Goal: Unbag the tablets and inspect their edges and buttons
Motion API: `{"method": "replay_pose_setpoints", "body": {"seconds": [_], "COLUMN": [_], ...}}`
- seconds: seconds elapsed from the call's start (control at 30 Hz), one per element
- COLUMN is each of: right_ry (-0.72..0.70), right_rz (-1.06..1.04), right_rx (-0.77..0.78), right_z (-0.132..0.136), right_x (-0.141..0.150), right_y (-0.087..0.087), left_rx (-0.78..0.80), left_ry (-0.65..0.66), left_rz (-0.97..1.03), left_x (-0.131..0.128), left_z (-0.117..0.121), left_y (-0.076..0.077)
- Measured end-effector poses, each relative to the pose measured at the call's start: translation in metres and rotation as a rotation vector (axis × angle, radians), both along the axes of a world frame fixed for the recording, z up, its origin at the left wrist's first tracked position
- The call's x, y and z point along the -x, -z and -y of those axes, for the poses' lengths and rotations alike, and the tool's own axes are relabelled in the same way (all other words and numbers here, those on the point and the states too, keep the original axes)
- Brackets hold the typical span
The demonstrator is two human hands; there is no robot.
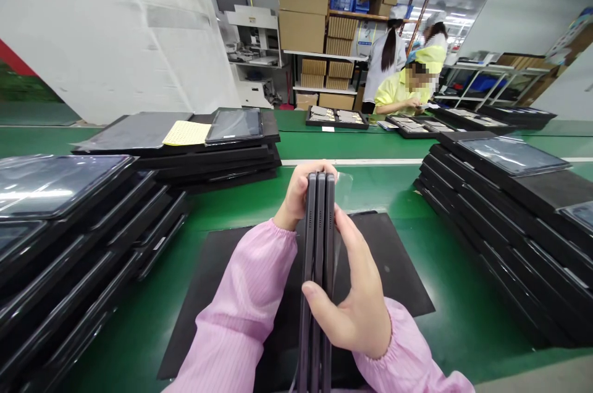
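Observation:
Three dark grey tablets (318,245) stand on edge, pressed side by side, in front of me. Small speaker holes show along their narrow sides. My left hand (296,194) grips them at the far end, its fingers curled over the top. My right hand (359,294) holds the same bundle from the right, with the thumb across the near edges and the fingers along the right face. A bit of clear film (343,186) sticks out beside the far end. Beneath the tablets lies a black mat (393,257) on the green bench.
Stacked black trays with tablets rise at the left (88,251) and the right (504,220). Another tray stack (222,161) at the back left carries a yellow sheet (186,133). Across the green bench (352,149), people work near trays of small parts (337,117).

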State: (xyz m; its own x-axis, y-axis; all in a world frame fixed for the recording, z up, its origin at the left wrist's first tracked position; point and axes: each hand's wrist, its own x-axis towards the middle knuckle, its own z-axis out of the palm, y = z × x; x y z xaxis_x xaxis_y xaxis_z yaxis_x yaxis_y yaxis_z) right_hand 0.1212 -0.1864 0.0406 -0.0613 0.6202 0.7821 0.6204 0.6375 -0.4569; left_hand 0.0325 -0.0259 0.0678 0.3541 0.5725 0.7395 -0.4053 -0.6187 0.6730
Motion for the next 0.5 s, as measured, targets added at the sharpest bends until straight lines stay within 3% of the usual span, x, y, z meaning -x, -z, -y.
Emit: {"method": "replay_pose_setpoints", "body": {"seconds": [0.23, 0.5], "right_ry": [0.013, 0.142], "right_rz": [0.004, 0.085], "right_rx": [-0.017, 0.004], "right_z": [0.008, 0.026], "right_x": [-0.004, -0.01], "right_y": [-0.005, -0.01], "left_rx": [-0.072, -0.111], "left_ry": [-0.026, -0.046], "left_rz": [-0.031, -0.144], "left_x": [0.002, 0.001], "left_z": [0.013, 0.032], "left_y": [-0.007, -0.016]}}
